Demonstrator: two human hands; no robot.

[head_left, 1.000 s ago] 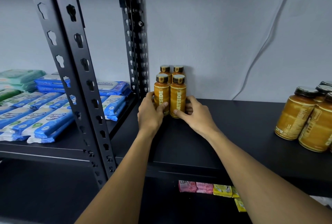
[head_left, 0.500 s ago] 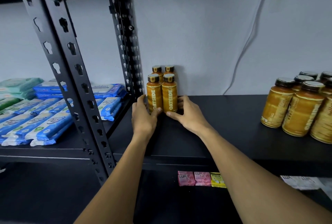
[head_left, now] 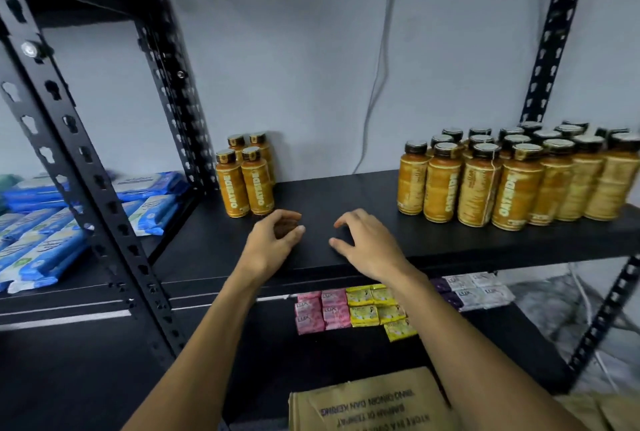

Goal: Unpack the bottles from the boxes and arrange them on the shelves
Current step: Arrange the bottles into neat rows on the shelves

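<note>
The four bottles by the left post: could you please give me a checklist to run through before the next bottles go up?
1. Four bottles upright, packed in a square: ok.
2. Left hand empty, clear of them: ok.
3. Right hand empty: ok.
4. Bare shelf free between them and the large bottle group: ok.
5. Bottles left in the cardboard box below: cannot tell.

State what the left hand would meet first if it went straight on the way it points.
Likely nothing soon: the left hand points past the four-bottle cluster over bare shelf towards the wall. Depth is unclear.
</note>
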